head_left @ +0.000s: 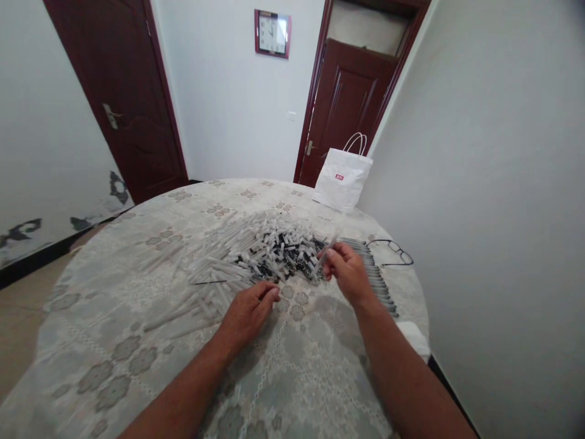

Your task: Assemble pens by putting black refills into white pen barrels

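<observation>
Above a round table spread with a flower-patterned cloth [320,378], a person's right hand [346,267] pinches a slim, clear tube [326,252] between thumb and fingers, holding it at a slant over the right edge of a heap of small white and black pieces [287,247]. The left hand [250,306] rests low at the heap's near side, fingers drawn in toward the thumb; from where I stand, I cannot tell whether anything is held there. Loose clear tubes [214,300] fan out to its left, with a thin dark rod [208,282] lying across them. Good handling here looks to be a matter of light fingers: a pinch firm enough to stop the tube turning, yet soft enough not to bend it, with its ends free of the clutter. The left fingertips would serve best close by, ready to steady the tube. The right wrist calls for care as well, since a neat row of grey sticks [382,286] lies just beside it, and a dropped forearm could roll them out of line. Beyond the row sits a pair of eyeglasses [403,256], best given room.
</observation>
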Action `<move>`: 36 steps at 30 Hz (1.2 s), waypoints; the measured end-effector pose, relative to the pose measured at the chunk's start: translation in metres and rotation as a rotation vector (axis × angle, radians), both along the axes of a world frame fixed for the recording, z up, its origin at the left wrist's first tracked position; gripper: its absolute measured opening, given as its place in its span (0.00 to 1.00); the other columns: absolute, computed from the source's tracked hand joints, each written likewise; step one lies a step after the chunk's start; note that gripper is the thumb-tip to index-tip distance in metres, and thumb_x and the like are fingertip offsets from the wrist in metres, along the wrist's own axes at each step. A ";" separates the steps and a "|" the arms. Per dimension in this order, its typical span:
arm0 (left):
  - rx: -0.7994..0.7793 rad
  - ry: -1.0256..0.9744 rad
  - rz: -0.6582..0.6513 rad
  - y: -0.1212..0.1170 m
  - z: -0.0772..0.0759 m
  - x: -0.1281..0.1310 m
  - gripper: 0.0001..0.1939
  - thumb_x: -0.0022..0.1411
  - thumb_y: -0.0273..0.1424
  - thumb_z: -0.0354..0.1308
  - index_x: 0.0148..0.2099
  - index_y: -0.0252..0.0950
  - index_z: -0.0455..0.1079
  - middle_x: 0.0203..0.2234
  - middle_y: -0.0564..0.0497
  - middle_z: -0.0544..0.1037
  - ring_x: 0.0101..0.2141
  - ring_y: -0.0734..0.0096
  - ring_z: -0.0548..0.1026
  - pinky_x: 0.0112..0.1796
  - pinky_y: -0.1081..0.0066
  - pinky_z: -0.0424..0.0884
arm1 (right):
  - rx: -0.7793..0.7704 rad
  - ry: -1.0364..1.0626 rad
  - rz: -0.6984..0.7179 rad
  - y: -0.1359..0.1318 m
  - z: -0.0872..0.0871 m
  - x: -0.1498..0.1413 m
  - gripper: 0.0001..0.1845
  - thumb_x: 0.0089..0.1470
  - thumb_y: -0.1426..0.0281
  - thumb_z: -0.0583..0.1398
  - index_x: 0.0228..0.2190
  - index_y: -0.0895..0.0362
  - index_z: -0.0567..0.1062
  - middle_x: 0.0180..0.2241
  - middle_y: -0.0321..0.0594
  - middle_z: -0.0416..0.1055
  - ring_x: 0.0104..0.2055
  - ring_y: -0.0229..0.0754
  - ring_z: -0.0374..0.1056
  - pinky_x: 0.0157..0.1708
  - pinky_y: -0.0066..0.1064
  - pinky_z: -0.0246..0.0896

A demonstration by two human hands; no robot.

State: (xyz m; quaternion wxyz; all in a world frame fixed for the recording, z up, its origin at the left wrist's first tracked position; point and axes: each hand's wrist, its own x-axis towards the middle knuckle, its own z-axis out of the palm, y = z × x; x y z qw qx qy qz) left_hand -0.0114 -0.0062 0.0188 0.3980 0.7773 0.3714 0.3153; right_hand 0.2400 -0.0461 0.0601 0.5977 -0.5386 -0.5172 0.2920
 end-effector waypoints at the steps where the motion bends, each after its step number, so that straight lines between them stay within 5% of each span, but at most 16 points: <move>1: 0.018 0.002 0.023 0.001 0.001 -0.001 0.19 0.68 0.43 0.48 0.40 0.38 0.75 0.34 0.48 0.81 0.35 0.63 0.77 0.37 0.69 0.70 | 0.003 -0.098 -0.095 -0.002 0.008 0.017 0.16 0.60 0.56 0.58 0.37 0.56 0.73 0.20 0.31 0.68 0.19 0.36 0.62 0.21 0.27 0.61; 5: 0.085 0.009 0.073 0.004 0.005 -0.004 0.17 0.68 0.41 0.48 0.40 0.39 0.75 0.34 0.49 0.81 0.37 0.63 0.77 0.40 0.68 0.69 | -0.084 -0.813 -0.350 -0.002 0.029 0.082 0.12 0.60 0.62 0.58 0.40 0.56 0.75 0.33 0.40 0.76 0.31 0.41 0.71 0.36 0.33 0.65; 7: 0.107 0.023 0.079 0.004 0.005 -0.005 0.16 0.68 0.40 0.48 0.40 0.39 0.75 0.34 0.50 0.81 0.36 0.64 0.77 0.40 0.69 0.68 | -0.185 -1.147 -0.372 0.003 0.028 0.107 0.10 0.61 0.67 0.56 0.41 0.57 0.76 0.41 0.46 0.76 0.43 0.45 0.72 0.45 0.34 0.62; 10: 0.143 0.053 0.079 0.003 0.005 -0.005 0.15 0.68 0.40 0.49 0.41 0.39 0.75 0.34 0.51 0.81 0.36 0.65 0.78 0.39 0.69 0.68 | -0.489 -1.452 -0.376 0.012 0.016 0.128 0.13 0.65 0.67 0.53 0.44 0.56 0.75 0.46 0.48 0.74 0.47 0.47 0.71 0.44 0.33 0.61; 16: 0.191 0.069 0.111 0.007 0.001 -0.008 0.15 0.68 0.40 0.50 0.44 0.40 0.75 0.37 0.51 0.82 0.38 0.64 0.78 0.41 0.69 0.68 | -0.655 -1.526 -0.308 0.026 -0.016 0.142 0.12 0.65 0.68 0.54 0.44 0.56 0.75 0.46 0.47 0.72 0.47 0.45 0.71 0.41 0.30 0.61; 22: 0.187 0.064 0.168 0.012 0.002 -0.013 0.14 0.69 0.40 0.50 0.43 0.41 0.75 0.36 0.52 0.82 0.38 0.65 0.79 0.40 0.70 0.68 | -0.704 -1.536 -0.293 0.034 -0.028 0.146 0.14 0.66 0.72 0.51 0.46 0.57 0.75 0.48 0.48 0.71 0.49 0.45 0.70 0.43 0.30 0.61; 30: 0.174 0.045 0.215 0.014 0.006 -0.016 0.14 0.68 0.41 0.50 0.42 0.41 0.75 0.34 0.53 0.82 0.37 0.65 0.79 0.40 0.69 0.68 | -0.743 -1.533 -0.377 0.031 -0.028 0.143 0.14 0.65 0.75 0.51 0.46 0.59 0.74 0.47 0.50 0.71 0.48 0.45 0.71 0.43 0.29 0.60; 36: 0.183 -0.009 0.353 0.018 0.005 -0.021 0.14 0.68 0.40 0.50 0.42 0.41 0.75 0.34 0.52 0.82 0.37 0.64 0.79 0.41 0.68 0.68 | -0.684 -1.529 -0.399 0.021 -0.014 0.110 0.16 0.67 0.70 0.49 0.47 0.56 0.75 0.47 0.50 0.72 0.48 0.47 0.71 0.41 0.32 0.60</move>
